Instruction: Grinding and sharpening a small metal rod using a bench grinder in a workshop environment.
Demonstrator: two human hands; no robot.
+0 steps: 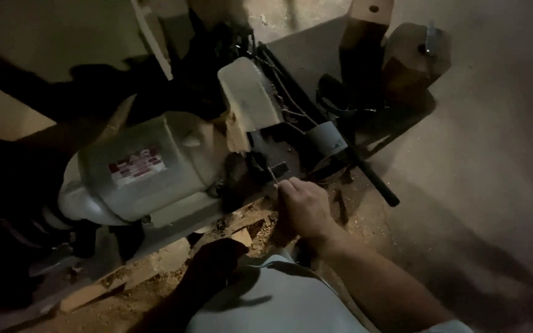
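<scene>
The right hand [303, 206] is gripping a thin tool [272, 174] by the grey motor [146, 169]. The left hand [214, 262] is sitting in shadow; I cannot tell its grip.

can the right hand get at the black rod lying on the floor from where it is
Probably yes. The right hand is at the motor end, seemingly holding a small tool. The black rod lies just to its right on bare floor, nothing between them.
</scene>
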